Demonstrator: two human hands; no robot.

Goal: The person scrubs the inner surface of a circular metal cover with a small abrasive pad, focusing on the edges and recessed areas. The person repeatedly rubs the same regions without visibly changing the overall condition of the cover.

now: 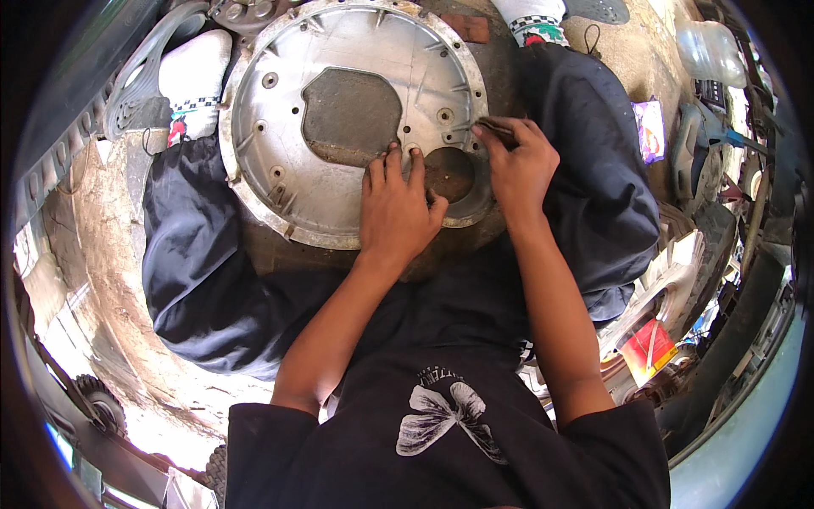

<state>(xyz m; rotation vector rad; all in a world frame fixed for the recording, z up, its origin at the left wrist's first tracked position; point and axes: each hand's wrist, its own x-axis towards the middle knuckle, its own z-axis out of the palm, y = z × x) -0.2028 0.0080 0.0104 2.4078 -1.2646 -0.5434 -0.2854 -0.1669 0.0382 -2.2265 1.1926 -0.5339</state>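
Observation:
A round cast-metal housing [263,110], silvery, with bolt holes around its rim, lies between my legs. It has a large irregular opening and a smaller round one. My left hand [396,208] rests on the housing between the two openings, fingers stretched out and holding nothing. At the right rim, my right hand [521,165] pinches a small dark folded piece [498,126] against the metal or just over it. Whether that piece is cloth or abrasive paper, I cannot tell.
A reddish-brown block [466,28] lies beyond the housing. On the right are a clear plastic bottle [710,53], a purple packet [649,131] and a red-and-yellow packet [649,349] among assorted parts. A grey sandal [140,81] is at the upper left.

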